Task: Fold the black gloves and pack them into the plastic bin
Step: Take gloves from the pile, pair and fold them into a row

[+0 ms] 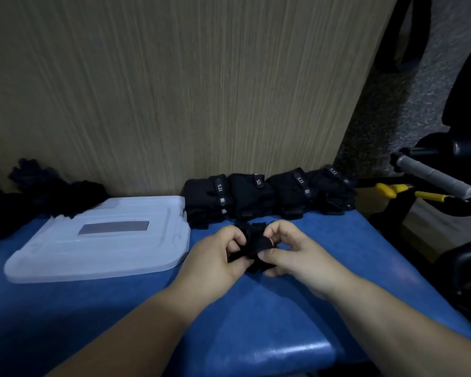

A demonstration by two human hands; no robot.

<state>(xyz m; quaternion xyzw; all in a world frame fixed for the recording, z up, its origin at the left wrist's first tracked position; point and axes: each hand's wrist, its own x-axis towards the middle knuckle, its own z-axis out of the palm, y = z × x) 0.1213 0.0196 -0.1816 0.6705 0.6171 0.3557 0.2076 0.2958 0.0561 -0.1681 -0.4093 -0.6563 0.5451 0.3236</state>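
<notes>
Just right of the lid (101, 240), my left hand (215, 257) and right hand (291, 253) both pinch the glove (253, 244), fingers curled on it. It looks half folded, though blurred; I should square its edges, then press it flat.

We see a blue padded top (283, 308) w/ a glossy front edge, filling the lower part of the view. Behind it a tall wood-grain panel (174, 91) stands upright and covers most of the bkgd. To the R, off the top, a grey-wrapped bar (434, 176) w/ a black knurled end slants down to the R. Just below it are two yellow handles (389, 189); we can't ID the tools. Speckled grey floor (378, 118) shows past the panel's R edge. Black gear (465, 268) sits far R, too dim to make out.
</notes>
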